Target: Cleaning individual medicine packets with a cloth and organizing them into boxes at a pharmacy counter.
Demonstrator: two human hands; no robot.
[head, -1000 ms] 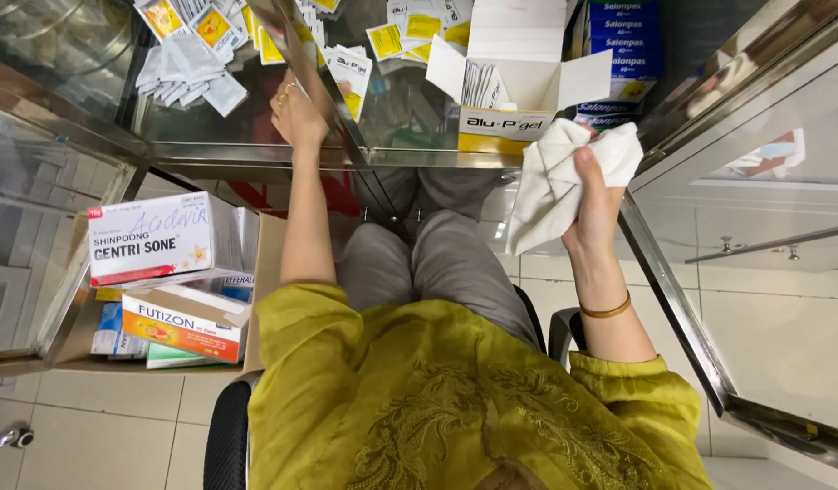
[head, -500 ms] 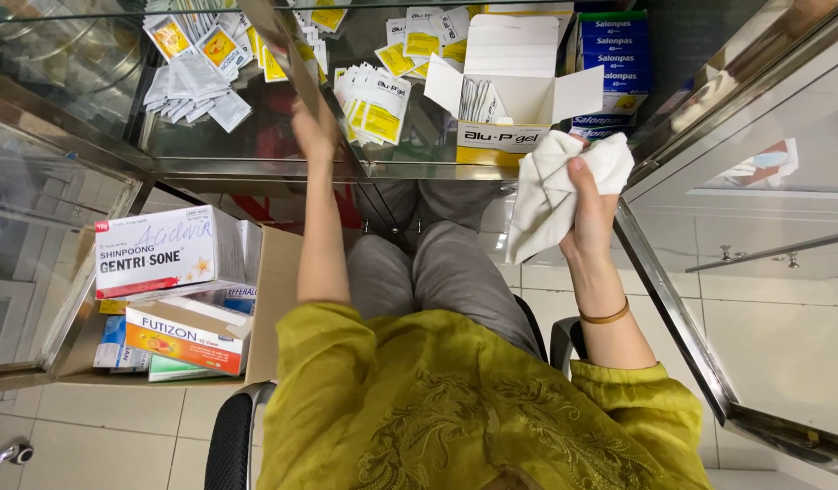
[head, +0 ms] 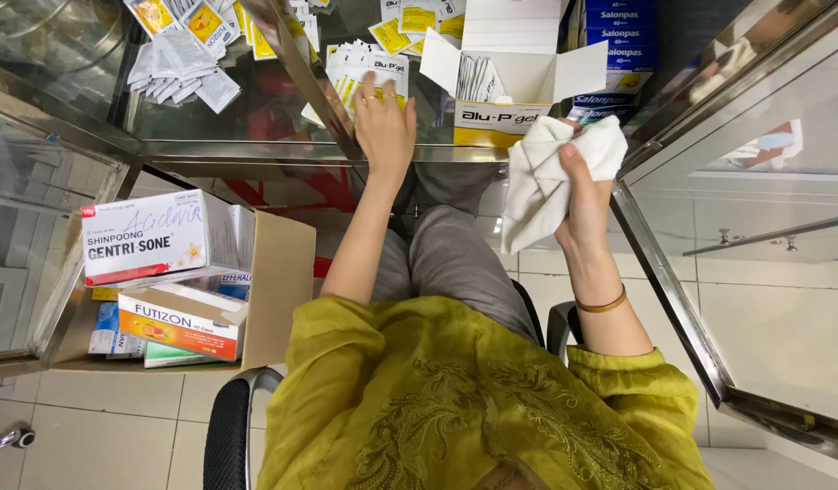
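On the glass counter, left hand (head: 383,122) flat on sachets (head: 364,68); right hand (head: 584,195) grips cloth (head: 539,186) beside open box (head: 509,77), seemingly sachet-filled.

Views: one, a head-worn camera. Position: above the seated person, looking steeply down over the yellow-green blouse (head: 473,399) and grey trousers (head: 455,254) to the tiled floor (head: 92,436). Facing: forward and down; the glass counter (head: 255,118) fills the top of the frame, the chair (head: 233,436) the bottom edge. Distance: close; both forearms run up the middle, with the left hand (head: 384,122) and right hand (head: 582,195) near the counter edge. Wide lens, with straight edges bowing at the sides. Margins: cardboard box (head: 278,281) at left, glass cabinet door (head: 754,236) at right. Shared field: not applicable, single view.
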